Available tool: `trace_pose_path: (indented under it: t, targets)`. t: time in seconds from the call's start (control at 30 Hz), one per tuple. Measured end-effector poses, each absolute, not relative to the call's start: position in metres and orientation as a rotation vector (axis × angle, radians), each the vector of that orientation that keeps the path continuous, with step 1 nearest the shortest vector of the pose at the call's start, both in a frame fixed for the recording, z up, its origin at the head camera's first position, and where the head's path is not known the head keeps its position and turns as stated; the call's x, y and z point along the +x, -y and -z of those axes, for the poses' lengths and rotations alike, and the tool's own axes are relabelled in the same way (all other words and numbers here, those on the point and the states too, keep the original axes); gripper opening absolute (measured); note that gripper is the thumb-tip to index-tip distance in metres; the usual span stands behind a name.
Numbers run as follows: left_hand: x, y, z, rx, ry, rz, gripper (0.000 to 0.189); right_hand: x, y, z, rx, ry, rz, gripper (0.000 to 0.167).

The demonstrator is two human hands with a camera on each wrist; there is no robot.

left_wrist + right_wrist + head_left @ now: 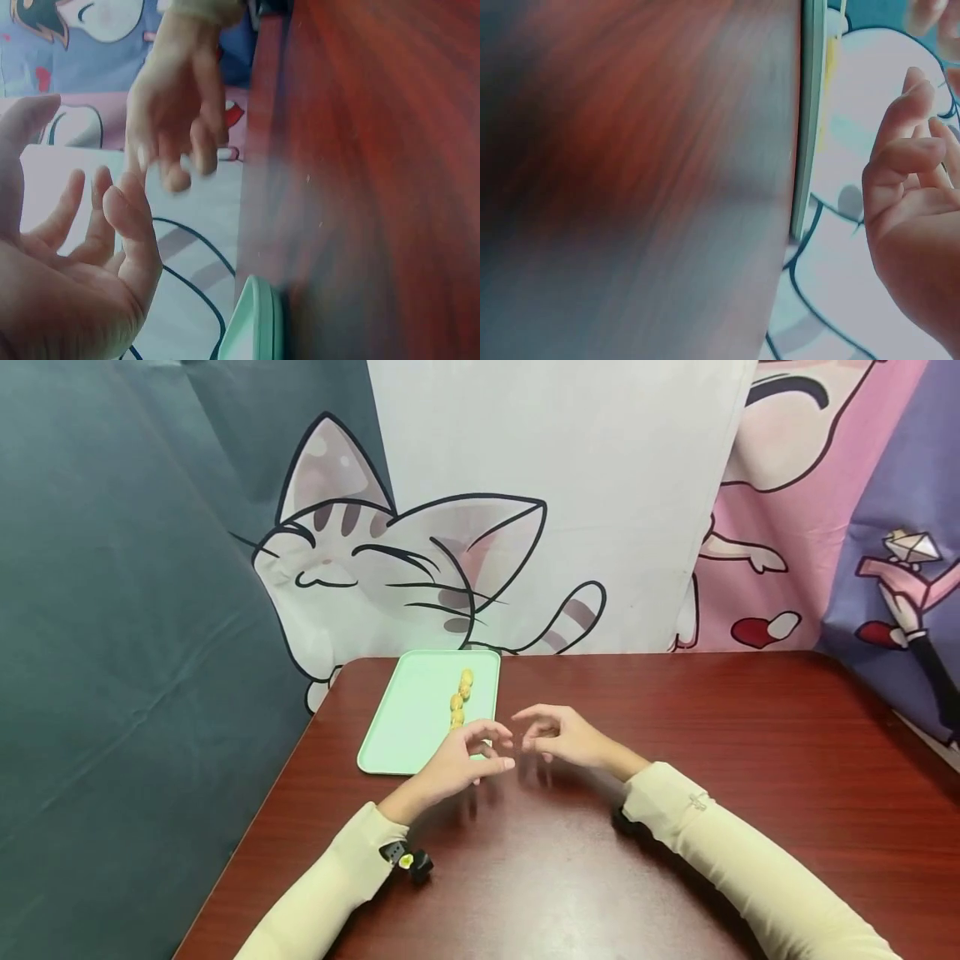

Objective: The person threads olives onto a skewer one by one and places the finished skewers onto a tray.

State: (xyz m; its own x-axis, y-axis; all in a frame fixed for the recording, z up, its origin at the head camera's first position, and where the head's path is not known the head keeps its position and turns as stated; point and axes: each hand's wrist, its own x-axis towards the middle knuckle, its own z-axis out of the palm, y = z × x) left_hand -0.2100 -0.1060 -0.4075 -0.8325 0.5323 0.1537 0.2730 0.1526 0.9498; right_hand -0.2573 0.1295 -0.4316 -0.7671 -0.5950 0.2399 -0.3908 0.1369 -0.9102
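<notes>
My left hand point(457, 760) hovers above the table by the near right corner of a mint-green tray point(401, 727), covering part of it. Facing it just to the right is my right hand point(570, 739), a small gap between the fingertips in the head view. Both hands have loosely bent fingers and hold nothing. On the tray lie yellowish, double-lobed pieces point(466, 683) that look like peanuts in the shell, in a line along its right part; the left hand may hide the near end. In the left wrist view, the left palm point(82, 292) shows bare.
The dark red-brown table point(712, 735) extends to the right and toward me. Cloth with a cartoon cat point(360, 585) hangs behind its back edge, and a dark green cloth point(135, 610) runs along the left. A small black device point(420, 865) sits at the left cuff.
</notes>
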Motion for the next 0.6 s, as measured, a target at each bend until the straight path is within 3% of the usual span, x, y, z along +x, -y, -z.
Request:
trace_pose_path:
  t: [0.6]
  targets:
    - [-0.236, 0.082, 0.405, 0.694, -2.343, -1.775, 0.038, -0.232, -0.2, 0.415, -0.819, -2.375, 1.719, 0.039]
